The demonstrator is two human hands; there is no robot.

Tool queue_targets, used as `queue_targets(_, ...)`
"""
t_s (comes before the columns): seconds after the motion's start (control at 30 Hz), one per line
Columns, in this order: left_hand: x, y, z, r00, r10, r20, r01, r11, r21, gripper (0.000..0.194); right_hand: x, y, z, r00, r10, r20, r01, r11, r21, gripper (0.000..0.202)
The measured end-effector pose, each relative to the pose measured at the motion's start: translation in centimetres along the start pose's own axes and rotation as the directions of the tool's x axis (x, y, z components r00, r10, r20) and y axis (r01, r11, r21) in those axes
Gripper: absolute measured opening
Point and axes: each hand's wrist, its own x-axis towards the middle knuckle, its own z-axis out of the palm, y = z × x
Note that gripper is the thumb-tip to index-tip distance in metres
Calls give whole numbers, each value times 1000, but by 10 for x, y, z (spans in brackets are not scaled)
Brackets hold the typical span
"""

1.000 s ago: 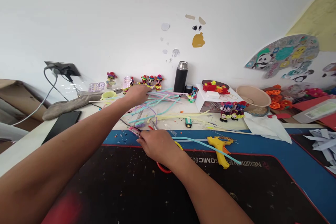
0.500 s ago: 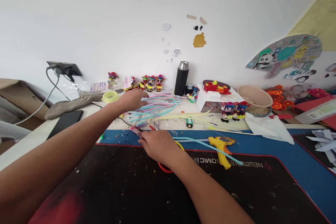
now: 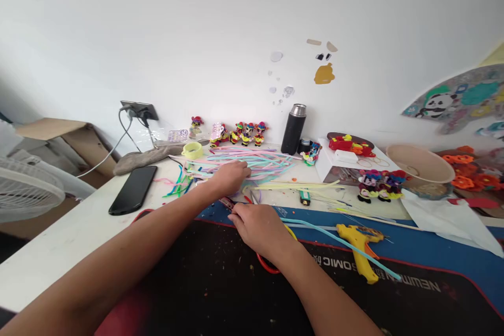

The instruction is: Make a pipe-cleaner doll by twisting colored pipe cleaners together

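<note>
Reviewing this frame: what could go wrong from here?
The left hand, over overlapping pastel stems, might drag several along together. The scissors, partly hidden by the right hand, could nick a finger. The blue stem crossing the glue gun might snag on it.

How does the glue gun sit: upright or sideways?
On its side: the yellow glue gun lies flat across the black desk mat's edge.

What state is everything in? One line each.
Left hand, at pastel pipe cleaners, grip unclear
Right hand, over scissors, grip unclear
scissors, partly hidden, open or shut unclear
pastel pipe cleaners, loose, heaped
Glue gun, lying on its side
Black phone, lying flat
Thermos flask, upright
Yellow tape roll, lying flat
Wall socket, plugs inserted
Fan, motion unclear
</note>
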Motion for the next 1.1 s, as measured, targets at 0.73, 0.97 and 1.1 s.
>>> queue_targets(0.73, -37, -21, -10, 997, -64, 37, 65, 997, -36, 22, -1, -2, -4, 1000, 20, 13, -21, 999, 46, 27)
queue_targets(0.97, -36, -24, -26, 983, -176, -56, 168, 978, -127, 25, -1, -2, -3, 1000, -15, -9, 15, 999, 35, 27)
queue_targets(1.1, -32, -26, -24, 973, -220, -70, 205, 964, -168, 24, -1, -3, -4, 1000, -7, -9, 7, 1000, 18, 28)
